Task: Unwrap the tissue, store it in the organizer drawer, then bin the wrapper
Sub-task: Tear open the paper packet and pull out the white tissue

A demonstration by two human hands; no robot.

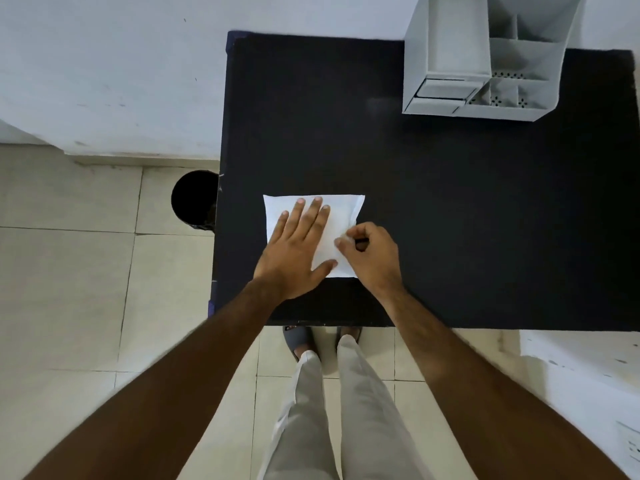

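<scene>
A white wrapped tissue pack [343,211] lies flat on the black table [450,220], near its front left. My left hand [298,247] rests flat on the pack with fingers spread, pressing it down. My right hand [369,252] pinches the pack's right edge between thumb and fingertips. The grey desk organizer [491,60] stands at the back right of the table; its small drawer [443,90] sits low on its left side and looks closed. A black round bin [192,199] stands on the floor just left of the table.
A pale wall runs behind the table and to the left. The floor has beige tiles [69,289]. My legs and grey sandals [298,341] are at the table's front edge. A white surface [588,368] is at the lower right.
</scene>
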